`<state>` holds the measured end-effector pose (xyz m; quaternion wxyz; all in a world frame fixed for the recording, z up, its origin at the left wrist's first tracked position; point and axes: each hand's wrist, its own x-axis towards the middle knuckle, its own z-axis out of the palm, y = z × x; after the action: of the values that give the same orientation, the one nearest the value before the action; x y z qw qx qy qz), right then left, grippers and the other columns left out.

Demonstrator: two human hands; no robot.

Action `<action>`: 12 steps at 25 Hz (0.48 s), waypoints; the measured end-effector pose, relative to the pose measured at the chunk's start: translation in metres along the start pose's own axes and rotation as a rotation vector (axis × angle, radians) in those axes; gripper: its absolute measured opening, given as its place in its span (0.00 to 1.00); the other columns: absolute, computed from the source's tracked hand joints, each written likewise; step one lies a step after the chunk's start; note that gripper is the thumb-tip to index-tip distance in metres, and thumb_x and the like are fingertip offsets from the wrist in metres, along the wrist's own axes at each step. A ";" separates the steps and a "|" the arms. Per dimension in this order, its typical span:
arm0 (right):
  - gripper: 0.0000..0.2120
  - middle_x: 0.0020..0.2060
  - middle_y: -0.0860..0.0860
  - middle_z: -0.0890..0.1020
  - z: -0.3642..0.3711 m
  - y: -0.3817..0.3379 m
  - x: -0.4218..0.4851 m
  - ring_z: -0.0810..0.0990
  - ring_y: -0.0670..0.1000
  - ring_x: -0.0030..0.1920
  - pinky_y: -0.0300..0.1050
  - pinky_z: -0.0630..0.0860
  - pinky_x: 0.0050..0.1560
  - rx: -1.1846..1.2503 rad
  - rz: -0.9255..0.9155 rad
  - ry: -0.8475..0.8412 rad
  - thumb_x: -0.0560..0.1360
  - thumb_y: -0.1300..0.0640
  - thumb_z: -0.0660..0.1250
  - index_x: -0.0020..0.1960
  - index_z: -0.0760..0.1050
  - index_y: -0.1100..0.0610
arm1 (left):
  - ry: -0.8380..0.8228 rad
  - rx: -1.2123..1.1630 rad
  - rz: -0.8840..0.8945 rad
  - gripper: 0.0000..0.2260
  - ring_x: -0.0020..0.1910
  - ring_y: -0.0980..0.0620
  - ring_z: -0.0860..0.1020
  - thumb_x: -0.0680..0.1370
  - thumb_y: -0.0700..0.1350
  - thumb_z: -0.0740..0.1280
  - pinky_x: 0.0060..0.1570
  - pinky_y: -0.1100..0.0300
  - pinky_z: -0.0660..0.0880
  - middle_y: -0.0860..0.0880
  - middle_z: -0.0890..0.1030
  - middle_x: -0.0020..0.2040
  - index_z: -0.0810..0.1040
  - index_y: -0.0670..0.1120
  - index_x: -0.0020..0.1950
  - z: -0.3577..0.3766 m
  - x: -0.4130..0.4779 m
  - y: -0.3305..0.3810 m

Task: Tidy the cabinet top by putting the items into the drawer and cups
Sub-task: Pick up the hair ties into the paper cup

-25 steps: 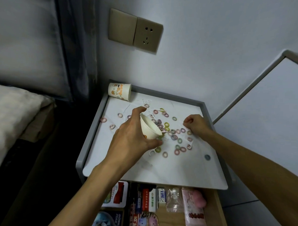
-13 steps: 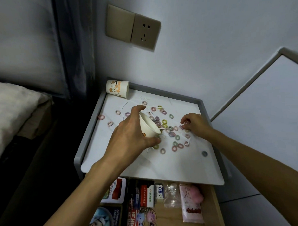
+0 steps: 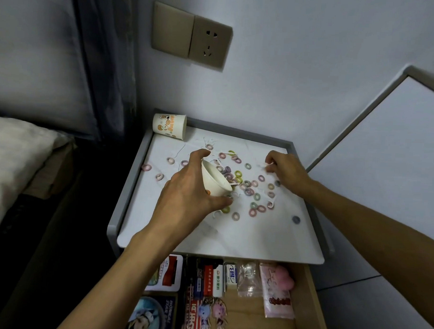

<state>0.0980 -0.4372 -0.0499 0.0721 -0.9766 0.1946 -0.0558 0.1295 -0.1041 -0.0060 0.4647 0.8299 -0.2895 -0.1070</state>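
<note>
Several small coloured rings (image 3: 249,191) lie scattered over the white cabinet top (image 3: 233,238). My left hand (image 3: 187,195) grips a white paper cup (image 3: 214,181), tilted on its side with the mouth toward the rings. My right hand (image 3: 284,170) rests curled over the rings at the right and pinches something small and pale in its fingertips. A second printed paper cup (image 3: 169,126) lies on its side at the back left corner. The drawer (image 3: 307,303) below stands open.
The cabinet top has a grey raised rim (image 3: 126,188) on left, back and right. Packets, boxes and keychain figures fill the drawer. A wall socket (image 3: 210,44) is above. A bed (image 3: 12,162) lies to the left, a white panel (image 3: 383,158) to the right.
My right hand moved a little toward the back right of the ring pile. The left hand keeps the tilted cup in about the same spot. The view shifted slightly.
</note>
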 end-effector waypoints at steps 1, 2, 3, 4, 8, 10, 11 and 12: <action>0.06 0.47 0.55 0.84 -0.006 0.001 -0.001 0.78 0.41 0.39 0.37 0.77 0.41 0.013 -0.032 0.054 0.77 0.62 0.68 0.54 0.79 0.59 | 0.002 0.003 -0.002 0.42 0.49 0.54 0.71 0.65 0.55 0.79 0.44 0.61 0.66 0.52 0.78 0.60 0.60 0.57 0.72 -0.001 0.000 0.000; 0.08 0.48 0.55 0.85 -0.012 0.002 -0.004 0.80 0.43 0.40 0.36 0.76 0.45 0.019 -0.073 0.101 0.77 0.62 0.68 0.56 0.80 0.60 | 0.002 0.006 -0.003 0.42 0.49 0.54 0.71 0.65 0.55 0.79 0.44 0.61 0.66 0.52 0.78 0.60 0.60 0.57 0.72 -0.001 0.000 0.000; 0.10 0.49 0.56 0.85 -0.016 0.004 -0.009 0.82 0.47 0.43 0.39 0.77 0.50 0.032 -0.113 0.125 0.77 0.61 0.69 0.56 0.81 0.61 | -0.001 0.005 -0.004 0.41 0.49 0.54 0.71 0.65 0.55 0.79 0.44 0.61 0.66 0.52 0.77 0.60 0.60 0.56 0.72 -0.001 0.000 0.000; 0.10 0.49 0.56 0.85 -0.020 0.006 -0.016 0.84 0.51 0.45 0.43 0.78 0.53 0.045 -0.158 0.124 0.76 0.60 0.69 0.56 0.82 0.62 | -0.005 0.002 -0.005 0.41 0.49 0.54 0.71 0.65 0.55 0.79 0.44 0.61 0.66 0.52 0.77 0.60 0.60 0.56 0.72 0.000 0.000 0.001; 0.08 0.46 0.54 0.86 -0.015 0.022 -0.058 0.85 0.53 0.44 0.45 0.80 0.49 -0.023 -0.350 0.032 0.74 0.58 0.72 0.51 0.84 0.59 | -0.012 0.003 -0.006 0.41 0.50 0.55 0.68 0.66 0.55 0.78 0.46 0.62 0.65 0.53 0.77 0.61 0.60 0.57 0.73 0.002 -0.002 0.003; 0.07 0.45 0.53 0.86 -0.005 0.029 -0.072 0.85 0.54 0.43 0.46 0.80 0.46 -0.041 -0.358 0.037 0.72 0.58 0.74 0.50 0.85 0.57 | -0.016 0.001 -0.002 0.41 0.49 0.55 0.69 0.65 0.55 0.79 0.46 0.61 0.66 0.53 0.77 0.61 0.60 0.57 0.72 0.003 -0.004 0.004; 0.07 0.44 0.53 0.87 0.000 0.031 -0.075 0.85 0.54 0.42 0.45 0.80 0.45 -0.042 -0.363 0.047 0.71 0.58 0.74 0.49 0.85 0.56 | -0.016 -0.002 -0.002 0.41 0.49 0.55 0.70 0.65 0.55 0.79 0.46 0.60 0.66 0.53 0.77 0.60 0.60 0.57 0.72 0.004 -0.004 0.004; 0.07 0.44 0.53 0.87 0.004 0.031 -0.076 0.85 0.53 0.42 0.44 0.80 0.46 -0.038 -0.368 0.056 0.70 0.58 0.75 0.48 0.85 0.56 | -0.017 -0.004 -0.002 0.41 0.49 0.54 0.70 0.65 0.55 0.79 0.46 0.60 0.67 0.53 0.77 0.60 0.60 0.57 0.72 0.005 -0.005 0.004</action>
<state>0.0172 -0.4359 -0.0655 0.0367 -0.9950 0.0158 -0.0915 0.1220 -0.1063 -0.0055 0.4637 0.8283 -0.2925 -0.1152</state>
